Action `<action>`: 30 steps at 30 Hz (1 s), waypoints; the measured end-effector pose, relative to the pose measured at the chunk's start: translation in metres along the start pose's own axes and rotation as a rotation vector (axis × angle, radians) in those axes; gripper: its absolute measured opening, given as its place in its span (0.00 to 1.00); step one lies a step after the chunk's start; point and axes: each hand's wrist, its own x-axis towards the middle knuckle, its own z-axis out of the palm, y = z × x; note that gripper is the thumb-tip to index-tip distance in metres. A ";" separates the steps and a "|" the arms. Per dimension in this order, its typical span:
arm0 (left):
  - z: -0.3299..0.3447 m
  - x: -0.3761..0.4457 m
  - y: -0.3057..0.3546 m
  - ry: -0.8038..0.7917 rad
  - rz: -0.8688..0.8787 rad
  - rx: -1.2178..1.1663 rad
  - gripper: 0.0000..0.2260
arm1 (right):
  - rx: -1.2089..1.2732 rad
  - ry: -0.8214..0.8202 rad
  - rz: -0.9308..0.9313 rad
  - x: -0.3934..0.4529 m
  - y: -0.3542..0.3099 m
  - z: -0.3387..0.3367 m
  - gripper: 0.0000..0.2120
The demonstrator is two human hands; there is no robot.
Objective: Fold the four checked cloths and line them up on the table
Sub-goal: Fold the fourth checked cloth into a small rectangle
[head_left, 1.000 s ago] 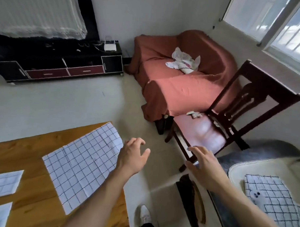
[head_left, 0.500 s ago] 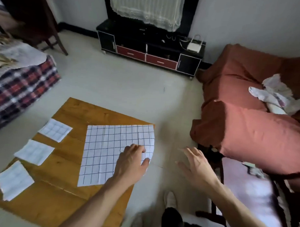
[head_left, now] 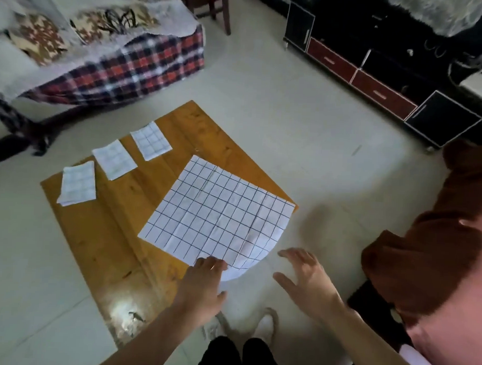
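I see the unfolded checked cloth (head_left: pixel 216 217) spread flat on the wooden table (head_left: pixel 104 232), set diagonally, its near corner drooping off the table's edge. Left hand (head_left: pixel 203 287) lies fingers-straight on that near edge. Right hand (head_left: pixel 307 280) hovers spread, holding nothing. Three folded cloths (head_left: pixel 113 158) line the far side.

Pale tiled floor (head_left: pixel 304 135), black media cabinet (head_left: pixel 388 78), plaid-covered sofa (head_left: pixel 123 66).
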 end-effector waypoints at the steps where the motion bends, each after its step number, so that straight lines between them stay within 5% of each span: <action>1: 0.013 0.006 -0.003 -0.014 -0.009 -0.004 0.23 | -0.025 -0.031 -0.017 0.008 0.006 0.008 0.31; 8: 0.095 0.057 -0.028 0.011 -0.027 -0.008 0.36 | -0.064 -0.085 -0.050 0.075 0.054 0.064 0.25; 16: 0.180 0.099 -0.061 0.124 -0.019 0.171 0.57 | -0.293 -0.176 -0.233 0.151 0.066 0.131 0.38; 30: 0.196 0.118 -0.073 0.499 0.300 0.133 0.20 | -0.241 -0.277 -0.292 0.171 0.061 0.158 0.41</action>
